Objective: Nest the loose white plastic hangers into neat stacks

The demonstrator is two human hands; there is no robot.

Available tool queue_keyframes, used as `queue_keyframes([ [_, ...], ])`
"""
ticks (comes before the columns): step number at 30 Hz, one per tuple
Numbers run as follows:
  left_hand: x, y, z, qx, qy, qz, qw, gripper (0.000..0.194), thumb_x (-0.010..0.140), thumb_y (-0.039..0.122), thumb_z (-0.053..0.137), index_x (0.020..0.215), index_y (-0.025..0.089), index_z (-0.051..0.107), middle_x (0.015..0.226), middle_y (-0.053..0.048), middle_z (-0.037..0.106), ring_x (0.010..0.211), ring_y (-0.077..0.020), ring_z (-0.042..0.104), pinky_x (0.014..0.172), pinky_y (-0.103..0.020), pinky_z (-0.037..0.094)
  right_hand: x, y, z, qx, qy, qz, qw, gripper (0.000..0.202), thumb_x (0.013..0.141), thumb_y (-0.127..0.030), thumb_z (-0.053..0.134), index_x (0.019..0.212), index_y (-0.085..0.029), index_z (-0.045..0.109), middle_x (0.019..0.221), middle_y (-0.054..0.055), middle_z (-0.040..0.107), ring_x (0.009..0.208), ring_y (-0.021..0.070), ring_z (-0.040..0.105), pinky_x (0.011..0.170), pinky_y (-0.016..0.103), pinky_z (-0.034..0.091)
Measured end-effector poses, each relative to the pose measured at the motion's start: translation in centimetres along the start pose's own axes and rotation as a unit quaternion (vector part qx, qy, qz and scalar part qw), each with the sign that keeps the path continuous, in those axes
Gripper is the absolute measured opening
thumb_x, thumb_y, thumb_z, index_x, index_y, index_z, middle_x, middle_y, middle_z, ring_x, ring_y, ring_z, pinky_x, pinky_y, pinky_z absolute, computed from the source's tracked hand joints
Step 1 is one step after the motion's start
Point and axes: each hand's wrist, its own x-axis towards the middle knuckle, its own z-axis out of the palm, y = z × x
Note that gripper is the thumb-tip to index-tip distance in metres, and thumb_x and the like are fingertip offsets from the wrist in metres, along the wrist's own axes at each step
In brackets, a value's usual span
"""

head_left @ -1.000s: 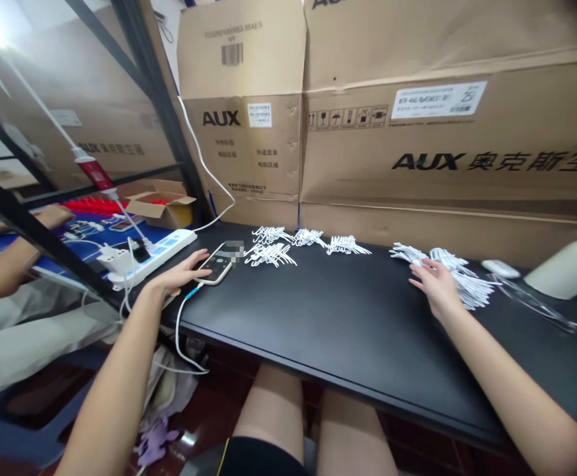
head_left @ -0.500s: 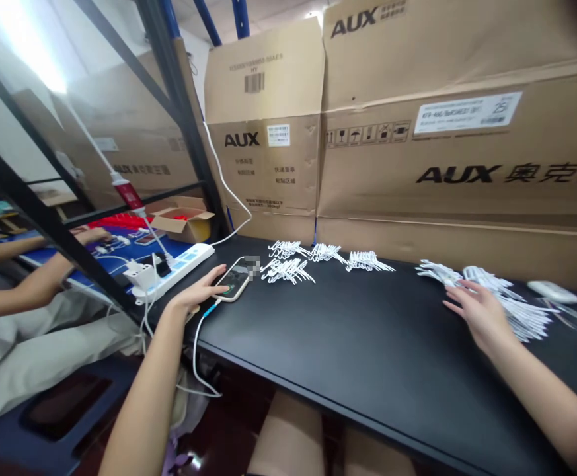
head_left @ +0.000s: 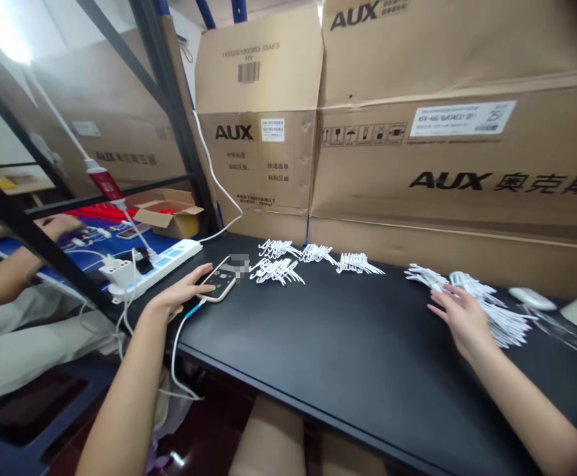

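My left hand [head_left: 185, 291] lies at the left of the black table [head_left: 318, 344], its fingers spread along a phone [head_left: 223, 281], with the thumb over the lit screen. A white cable with a blue end runs from the phone. My right hand [head_left: 461, 317] rests with fingers apart on the near edge of a large pile of white hook-like pieces [head_left: 506, 320], with nothing visibly gripped. Smaller bunches of the same pieces [head_left: 275, 271] [head_left: 357, 263] lie between my hands, towards the back.
Cardboard boxes [head_left: 367, 172] stand along the back. A power strip [head_left: 159, 268] with plugs lies left, beside a black metal frame [head_left: 45, 244]. Another person's hand [head_left: 60, 226] is at a blue table. A white device [head_left: 532, 299] lies at the right.
The view has shifted slightly, so most things appear further left. My hands remain at the phone and at the large pile. The other person's hand has moved left.
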Motion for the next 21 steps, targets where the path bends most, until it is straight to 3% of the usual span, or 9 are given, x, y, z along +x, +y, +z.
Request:
queue_keyframes([
  [6,-0.1,0.7,0.2,-0.006,0.012,0.004,1.0,0.081,0.064,0.045,0.067,0.137,0.023,0.042,0.152,-0.006,0.032,0.139,-0.026,0.029,0.113,-0.035,0.026,0.0,-0.5,0.2,0.027,0.045,0.041,0.998,0.044,0.061,-0.036,0.072,0.098,-0.023,0.053,0.104,0.006,0.059,0.114,0.0272,0.057,0.097,0.047,0.049],
  [14,-0.2,1.2,0.4,-0.051,0.013,0.004,0.999,0.08,0.062,0.034,0.069,0.136,0.024,0.041,0.149,-0.009,0.037,0.139,-0.0259,0.031,0.11,-0.037,0.032,0.0,-0.2,0.0,0.037,0.037,0.04,0.998,0.043,0.062,-0.034,0.072,0.099,-0.024,0.053,0.099,0.004,0.059,0.11,0.0239,0.058,0.096,0.046,0.05],
  [21,-0.3,0.9,1.0,-0.101,0.031,0.006,0.994,0.08,0.066,0.038,0.071,0.137,0.026,0.037,0.147,-0.012,0.039,0.135,-0.027,0.037,0.105,-0.039,0.039,0.4,0.4,0.0,0.028,0.038,0.026,0.999,0.047,0.061,-0.037,0.073,0.102,-0.022,0.054,0.103,0.004,0.059,0.109,0.0236,0.058,0.095,0.048,0.05],
])
